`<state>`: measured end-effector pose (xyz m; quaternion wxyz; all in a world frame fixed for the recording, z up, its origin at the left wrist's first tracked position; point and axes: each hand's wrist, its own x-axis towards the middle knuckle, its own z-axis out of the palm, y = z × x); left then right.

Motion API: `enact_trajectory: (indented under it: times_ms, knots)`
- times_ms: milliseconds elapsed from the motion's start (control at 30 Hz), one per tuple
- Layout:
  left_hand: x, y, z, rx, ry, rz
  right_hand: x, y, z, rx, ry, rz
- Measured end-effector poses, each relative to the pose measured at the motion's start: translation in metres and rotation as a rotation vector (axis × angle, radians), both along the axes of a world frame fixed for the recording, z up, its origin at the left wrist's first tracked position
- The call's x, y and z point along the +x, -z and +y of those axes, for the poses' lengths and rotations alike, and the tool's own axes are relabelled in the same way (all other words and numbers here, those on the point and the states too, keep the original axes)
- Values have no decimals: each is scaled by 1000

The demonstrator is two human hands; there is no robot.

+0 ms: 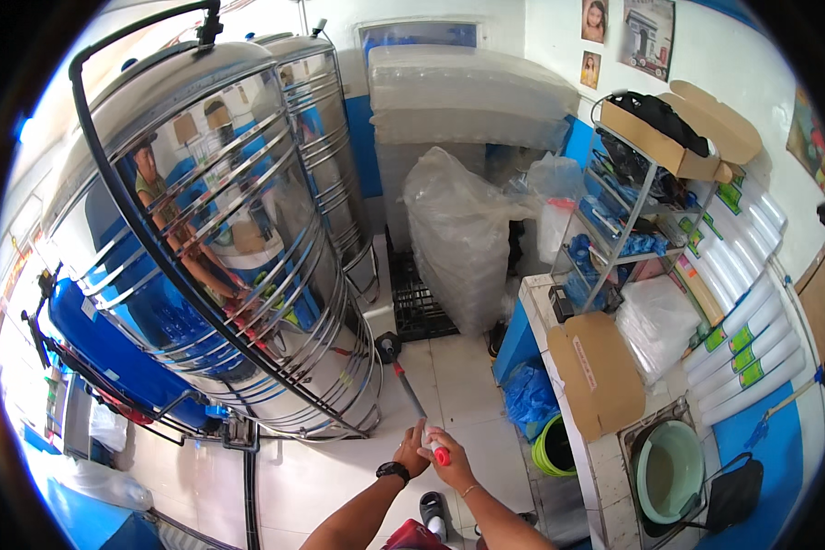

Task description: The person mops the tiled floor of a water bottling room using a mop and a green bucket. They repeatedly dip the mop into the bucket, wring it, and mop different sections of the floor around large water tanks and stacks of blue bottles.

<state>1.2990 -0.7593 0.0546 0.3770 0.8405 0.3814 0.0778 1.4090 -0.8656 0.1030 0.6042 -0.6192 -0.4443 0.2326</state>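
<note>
My left hand, with a black watch at the wrist, is closed around a grey long-handled pole. Right beside it, my right hand grips the same pole near its red end cap. The pole slants away to the far left over the tiled floor. A dark round head sits at its far end, by the base of a large steel tank; whether it is a brush or a mop is too small to tell.
A black plastic crate and a big clear plastic bag stand ahead. To the right are a lime-green bucket, a blue bag and a tiled counter with a basin. Dark pipes run along the left floor.
</note>
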Motion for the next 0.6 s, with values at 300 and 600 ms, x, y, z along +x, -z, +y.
enact_trajectory:
  times_ms: [300, 600]
  knots:
    - [19, -21, -42, 122, 238, -244, -7, -114, -145, -127, 134, -36]
    - [13, 5, -141, 17, 980, 62, -22, -102, -243, 215, -194, -33]
